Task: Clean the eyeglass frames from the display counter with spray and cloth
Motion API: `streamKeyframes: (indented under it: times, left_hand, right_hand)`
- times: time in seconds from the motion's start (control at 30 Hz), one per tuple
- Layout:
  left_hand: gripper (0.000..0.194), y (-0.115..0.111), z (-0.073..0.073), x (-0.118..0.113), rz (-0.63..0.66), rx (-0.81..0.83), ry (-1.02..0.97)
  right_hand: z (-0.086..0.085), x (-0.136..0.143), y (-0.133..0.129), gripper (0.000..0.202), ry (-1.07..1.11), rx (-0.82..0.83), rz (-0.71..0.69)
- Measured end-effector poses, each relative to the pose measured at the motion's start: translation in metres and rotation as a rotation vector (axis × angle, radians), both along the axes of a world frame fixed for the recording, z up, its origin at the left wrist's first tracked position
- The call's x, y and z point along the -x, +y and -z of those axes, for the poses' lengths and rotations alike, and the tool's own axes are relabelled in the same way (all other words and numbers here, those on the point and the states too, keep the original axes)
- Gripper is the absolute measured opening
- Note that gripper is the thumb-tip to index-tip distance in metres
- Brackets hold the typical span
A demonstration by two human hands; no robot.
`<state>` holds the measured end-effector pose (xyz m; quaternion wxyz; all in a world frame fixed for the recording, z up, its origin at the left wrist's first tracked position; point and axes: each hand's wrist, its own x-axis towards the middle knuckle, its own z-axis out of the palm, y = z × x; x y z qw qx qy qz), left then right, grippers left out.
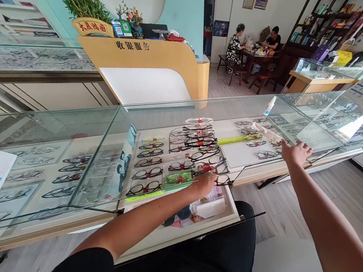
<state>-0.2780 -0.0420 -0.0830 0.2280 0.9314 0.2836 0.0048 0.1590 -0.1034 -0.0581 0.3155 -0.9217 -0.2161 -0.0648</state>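
black glasses (142, 188), green tray (177, 180), yellow-green strip (238, 139), wooden cashier counter (150, 57)

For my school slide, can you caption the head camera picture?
Left hand reaches among glasses in a display case; right hand rests on its glass top.

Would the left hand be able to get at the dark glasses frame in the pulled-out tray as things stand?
Probably yes: the left hand is already inside the pulled-out tray, at the dark glasses frame, with nothing between them.
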Motion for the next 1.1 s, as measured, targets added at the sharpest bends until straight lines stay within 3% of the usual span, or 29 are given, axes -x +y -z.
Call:
streamKeyframes:
  times: [0.1, 0.2, 0.43, 0.6, 0.7, 0.83, 1.0, 1.1]
  left_hand:
    - [0.008, -0.022, -0.006, 0.023, -0.022, 0.062, 0.051]
    - [0.012, -0.039, -0.022, 0.050, -0.035, 0.202, 0.070]
    - [0.016, -0.065, -0.084, 0.093, 0.017, 0.419, 0.024]
    - [0.018, -0.067, -0.133, 0.117, 0.059, 0.416, -0.037]
    - [0.020, -0.049, -0.163, 0.135, 0.025, 0.307, -0.056]
    - [0.033, -0.005, -0.191, 0.159, -0.072, 0.163, -0.060]
    - [0.059, 0.053, -0.213, 0.186, -0.118, 0.161, 0.027]
    - [0.067, 0.085, -0.218, 0.202, -0.138, 0.201, 0.059]
  right_hand:
    - [-0.001, -0.001, 0.000, 0.076, 0.000, 0.050, 0.006]
    - [-0.004, 0.001, 0.000, 0.081, 0.013, 0.062, 0.016]
    - [-0.011, 0.009, -0.001, 0.089, 0.024, 0.071, 0.023]
    - [-0.014, 0.012, -0.002, 0.092, 0.024, 0.134, 0.027]
    - [-0.014, 0.011, -0.002, 0.094, 0.016, 0.202, 0.032]
    - [-0.012, 0.008, -0.001, 0.092, -0.002, 0.229, 0.030]
    - [-0.008, 0.005, 0.000, 0.094, -0.006, 0.177, 0.049]
    - [-0.008, 0.005, 0.001, 0.094, -0.001, 0.151, 0.058]
